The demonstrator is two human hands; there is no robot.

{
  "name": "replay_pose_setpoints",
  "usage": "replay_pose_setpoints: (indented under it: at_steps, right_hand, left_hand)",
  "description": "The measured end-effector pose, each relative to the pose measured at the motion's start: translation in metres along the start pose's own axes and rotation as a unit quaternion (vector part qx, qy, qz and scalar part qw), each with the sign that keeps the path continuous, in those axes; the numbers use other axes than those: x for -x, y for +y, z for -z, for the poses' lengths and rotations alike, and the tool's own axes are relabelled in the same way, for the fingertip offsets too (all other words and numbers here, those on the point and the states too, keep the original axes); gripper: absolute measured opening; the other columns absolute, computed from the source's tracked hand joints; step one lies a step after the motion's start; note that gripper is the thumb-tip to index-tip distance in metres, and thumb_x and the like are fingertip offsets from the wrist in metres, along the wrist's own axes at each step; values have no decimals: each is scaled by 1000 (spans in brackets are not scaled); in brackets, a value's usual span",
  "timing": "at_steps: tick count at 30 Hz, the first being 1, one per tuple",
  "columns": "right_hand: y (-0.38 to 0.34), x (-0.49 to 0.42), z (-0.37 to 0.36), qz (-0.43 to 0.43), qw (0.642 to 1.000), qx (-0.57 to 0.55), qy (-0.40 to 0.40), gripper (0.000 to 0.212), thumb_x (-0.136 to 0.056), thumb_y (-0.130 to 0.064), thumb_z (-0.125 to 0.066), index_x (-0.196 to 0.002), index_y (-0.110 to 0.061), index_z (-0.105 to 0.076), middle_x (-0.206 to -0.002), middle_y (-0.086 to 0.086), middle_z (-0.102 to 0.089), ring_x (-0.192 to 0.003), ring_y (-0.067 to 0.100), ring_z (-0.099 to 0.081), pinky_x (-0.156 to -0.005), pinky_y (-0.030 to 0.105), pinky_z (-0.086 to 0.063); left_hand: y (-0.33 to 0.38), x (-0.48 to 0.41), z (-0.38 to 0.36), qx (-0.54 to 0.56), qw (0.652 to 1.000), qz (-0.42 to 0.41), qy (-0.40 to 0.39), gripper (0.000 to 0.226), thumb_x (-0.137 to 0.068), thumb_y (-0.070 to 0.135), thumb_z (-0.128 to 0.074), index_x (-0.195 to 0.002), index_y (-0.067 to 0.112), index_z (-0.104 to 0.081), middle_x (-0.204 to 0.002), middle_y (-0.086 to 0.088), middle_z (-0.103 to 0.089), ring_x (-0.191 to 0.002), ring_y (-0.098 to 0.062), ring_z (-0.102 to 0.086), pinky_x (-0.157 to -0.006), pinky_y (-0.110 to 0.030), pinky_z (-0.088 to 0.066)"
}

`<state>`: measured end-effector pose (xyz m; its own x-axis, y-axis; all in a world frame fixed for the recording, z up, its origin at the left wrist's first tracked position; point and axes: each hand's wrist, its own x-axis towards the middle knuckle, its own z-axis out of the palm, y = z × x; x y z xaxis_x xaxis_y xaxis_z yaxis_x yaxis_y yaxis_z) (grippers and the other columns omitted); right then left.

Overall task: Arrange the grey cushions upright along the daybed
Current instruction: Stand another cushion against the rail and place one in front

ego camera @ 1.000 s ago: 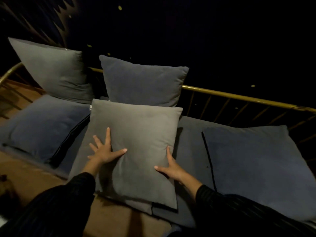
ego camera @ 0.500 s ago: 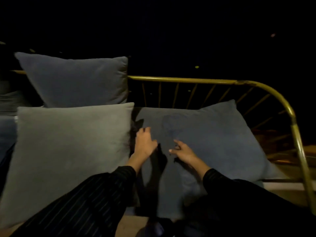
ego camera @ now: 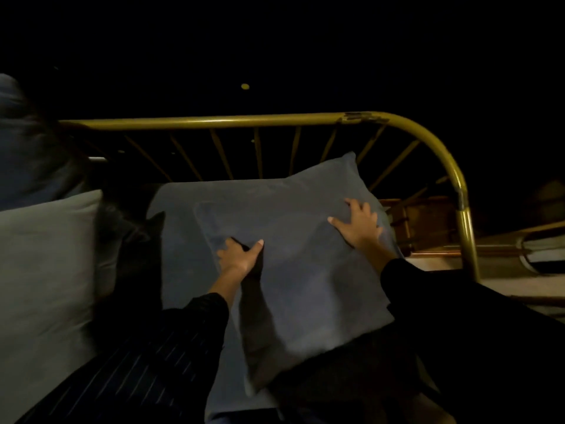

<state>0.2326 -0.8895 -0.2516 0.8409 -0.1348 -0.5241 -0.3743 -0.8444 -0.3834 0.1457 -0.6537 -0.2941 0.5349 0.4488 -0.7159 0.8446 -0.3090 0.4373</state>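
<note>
Both hands have their grip on the dark grey cushion (ego camera: 293, 270): the left hand (ego camera: 240, 258) pinches its left edge with the thumb on the front face and the fingers behind, and the right hand (ego camera: 360, 226) lies spread on the upper right part, its fingers bent over the fabric. This cushion is tilted, with its far corner against the bars of the brass rail (ego camera: 214, 121) and its near corner low, toward the person.

To do this step well, I think the hands should turn the cushion until its top edge is level and then lean the back against the bars, so that it does not slide down.

Left of the left hand stands a lighter grey cushion (ego camera: 46, 270), already upright. Between the two there is some free seat. Right of the right hand the rail curves down, so little room is left on that side.
</note>
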Motion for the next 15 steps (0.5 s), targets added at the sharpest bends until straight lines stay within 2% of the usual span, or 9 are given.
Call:
replay_pose_setpoints:
  at_steps: [2,4,6,8,11,13,15]
  right_hand:
    - [12,-20,3,-31,998,-57,9,86,-77,-64,-62,-147,-27,-31,-154,9,-29,-142,37,-27,-114,57,-21]
    - [25,-39,6,-52,991,-123,12,99,-70,-74,-61,-149,-24,-29,-155,10,-32,-142,36,-31,-116,55,-23]
    - [33,-44,14,-65,979,-192,0,100,-69,-72,-65,-148,-20,-31,-151,10,-40,-139,35,-38,-116,45,-27]
    - [41,-50,15,-71,971,-228,-12,79,-82,-52,-66,-145,-12,-38,-147,12,-44,-137,34,-40,-111,36,-29]
    - [46,-45,17,-77,963,-257,-18,71,-83,-46,-67,-140,-9,-45,-144,12,-49,-132,34,-46,-106,35,-35]
    - [47,-39,20,-75,951,-299,-17,65,-84,-42,-69,-137,-10,-49,-135,9,-56,-127,31,-51,-96,32,-39]
    - [47,-28,27,-70,940,-333,-8,58,-85,-38,-69,-133,-11,-54,-116,2,-57,-116,23,-54,-88,28,-39]
  left_hand:
    - [-3,-7,-9,27,999,21,16,105,-84,55,-68,-159,15,-7,-161,-23,-24,-149,-43,-22,-121,-45,-20]
    - [-14,-16,-13,60,997,44,5,119,-76,62,-72,-159,27,7,-163,-22,-19,-150,-43,-18,-123,-47,-17]
    - [-24,-24,-11,126,990,58,-6,135,-59,69,-78,-157,36,10,-163,-18,-23,-150,-38,-24,-124,-48,-22]
    - [-28,-26,-10,239,969,58,7,138,-54,62,-84,-158,34,3,-160,-12,-32,-145,-33,-37,-120,-48,-30]
    - [-23,-22,-18,329,938,82,71,116,-69,38,-88,-157,21,-15,-155,-12,-40,-140,-32,-44,-116,-49,-37]
    - [-20,-13,-19,363,924,92,83,118,-57,40,-93,-153,16,-29,-150,-12,-47,-134,-30,-51,-111,-49,-43]
    - [-20,-1,-16,390,913,91,80,124,-42,46,-95,-148,13,-39,-145,-10,-53,-129,-29,-56,-106,-50,-48]
